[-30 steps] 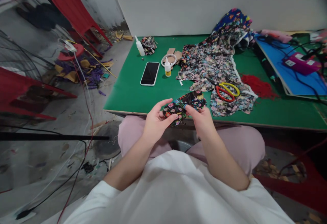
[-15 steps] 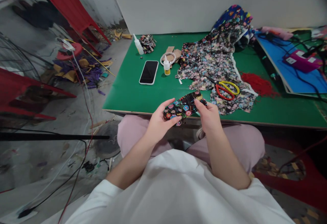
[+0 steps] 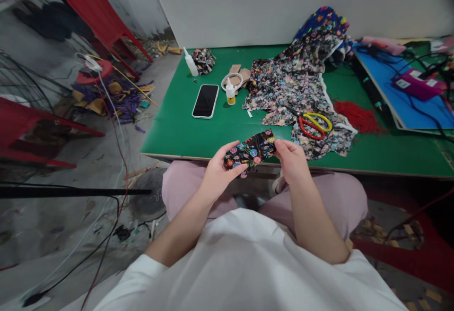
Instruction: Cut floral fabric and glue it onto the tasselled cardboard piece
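A folded strip of black floral fabric [image 3: 252, 152] is held over the table's front edge, above my lap. My left hand [image 3: 220, 168] grips its left end, thumb on top and fingers behind. At its right end my right hand [image 3: 291, 159] pinches the edge between thumb and forefinger, the other fingers curled. Just beyond lie scissors [image 3: 314, 124] with one red and one yellow handle, resting on a spread of small-flowered fabric [image 3: 287, 84]. A small glue bottle [image 3: 230, 94] with a yellow label stands farther back, beside a white ring [image 3: 232, 82].
On the green table [image 3: 173, 131] lie a phone [image 3: 205, 101], another white bottle [image 3: 190, 63] by a crumpled floral scrap [image 3: 203, 60], and red threads [image 3: 360, 116]. To the right are a blue board [image 3: 393, 93], a purple device [image 3: 418, 84] and cables. Red chairs [image 3: 92, 8] stand left.
My right hand has shifted from lying over the fabric's right end to pinching its outer edge, so more of that end shows. The left hand keeps its hold.
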Action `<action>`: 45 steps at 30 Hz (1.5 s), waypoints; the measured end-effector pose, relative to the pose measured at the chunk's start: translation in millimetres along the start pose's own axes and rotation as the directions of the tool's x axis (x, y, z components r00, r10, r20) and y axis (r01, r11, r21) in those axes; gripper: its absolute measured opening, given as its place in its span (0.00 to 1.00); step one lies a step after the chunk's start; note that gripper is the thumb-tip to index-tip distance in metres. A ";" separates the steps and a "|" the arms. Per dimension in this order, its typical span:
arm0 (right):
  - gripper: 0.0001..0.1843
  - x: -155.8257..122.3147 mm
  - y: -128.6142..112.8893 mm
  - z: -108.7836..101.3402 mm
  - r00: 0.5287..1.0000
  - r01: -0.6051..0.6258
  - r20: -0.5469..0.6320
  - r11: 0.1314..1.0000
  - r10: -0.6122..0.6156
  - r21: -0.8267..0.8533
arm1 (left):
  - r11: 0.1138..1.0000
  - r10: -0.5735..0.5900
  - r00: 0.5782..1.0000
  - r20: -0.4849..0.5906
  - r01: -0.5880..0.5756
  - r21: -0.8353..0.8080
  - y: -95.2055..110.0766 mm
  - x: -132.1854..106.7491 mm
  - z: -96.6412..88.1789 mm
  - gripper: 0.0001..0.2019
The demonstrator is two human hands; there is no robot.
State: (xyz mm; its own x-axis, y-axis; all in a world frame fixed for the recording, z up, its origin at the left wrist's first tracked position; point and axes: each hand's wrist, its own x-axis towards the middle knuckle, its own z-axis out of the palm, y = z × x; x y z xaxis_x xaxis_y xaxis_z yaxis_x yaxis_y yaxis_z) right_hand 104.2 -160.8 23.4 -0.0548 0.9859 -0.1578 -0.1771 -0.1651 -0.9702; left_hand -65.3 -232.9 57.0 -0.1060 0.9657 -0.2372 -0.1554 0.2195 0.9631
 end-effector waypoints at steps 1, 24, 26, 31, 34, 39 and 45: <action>0.17 -0.1 0.9 -0.7 1.000 -0.006 0.013 1.000 0.007 -0.012 | 1.000 -0.013 1.000 0.007 0.013 -0.001 -1.1 -0.4 -0.5 0.31; 0.18 -14.3 -2.5 1.4 0.998 0.060 -0.023 0.997 -0.061 -0.039 | 0.746 0.313 0.947 -0.075 -0.197 0.636 -13.5 5.6 1.6 0.11; 0.17 -23.4 -4.0 11.7 0.996 0.011 0.084 1.000 -0.011 -0.002 | 0.496 0.547 0.836 0.035 -0.358 0.791 -15.6 8.0 5.9 0.12; 0.18 -30.9 -2.4 25.0 0.991 -0.014 0.135 0.994 -0.001 0.112 | 0.207 0.662 0.694 0.284 -0.534 0.820 -25.3 11.4 17.0 0.23; 0.15 -29.4 -3.3 19.4 0.998 0.029 0.055 0.998 -0.032 0.057 | 0.223 0.628 0.702 0.335 -0.575 0.787 -29.4 7.3 21.2 0.25; 0.13 -30.6 -9.1 7.8 0.999 0.015 0.037 1.000 -0.014 -0.027 | 0.639 0.515 0.837 0.187 -0.520 0.567 -32.4 -3.8 23.3 0.29; 0.13 -33.8 -10.5 7.5 0.983 0.081 0.167 0.995 -0.072 -0.050 | 0.993 0.111 0.991 0.074 -0.109 -0.039 -27.5 -1.8 25.1 0.38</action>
State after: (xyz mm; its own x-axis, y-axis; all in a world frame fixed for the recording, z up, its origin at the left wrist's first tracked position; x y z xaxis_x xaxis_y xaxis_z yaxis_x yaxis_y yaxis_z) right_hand 100.6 -192.5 40.4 -0.2053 0.9771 -0.0551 -0.1317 -0.0834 -0.9878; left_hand -36.2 -237.2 34.1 -0.0498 0.9917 -0.1183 -0.1808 0.1076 0.9776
